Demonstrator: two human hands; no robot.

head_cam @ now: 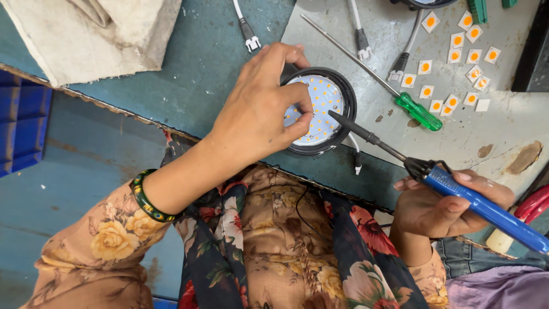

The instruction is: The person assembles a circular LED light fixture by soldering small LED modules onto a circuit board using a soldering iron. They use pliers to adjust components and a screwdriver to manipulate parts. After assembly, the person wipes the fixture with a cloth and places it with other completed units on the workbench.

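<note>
A round black lamp housing (345, 100) with a white LED board (323, 97) dotted with yellow chips lies on the teal bench. My left hand (260, 109) rests on its left side, fingertips pinched on the board. My right hand (446, 203) grips a blue-handled soldering iron (480, 206); its dark tip touches the board's right part. A green bangle is on my left wrist.
A green-handled screwdriver (419, 111) lies right of the lamp on a grey metal sheet (457, 143). Several small square LED chips (457, 57) are scattered at top right. White connector leads (249, 34) lie above. A cloth (97, 34) sits top left, a blue bin (23, 126) at left.
</note>
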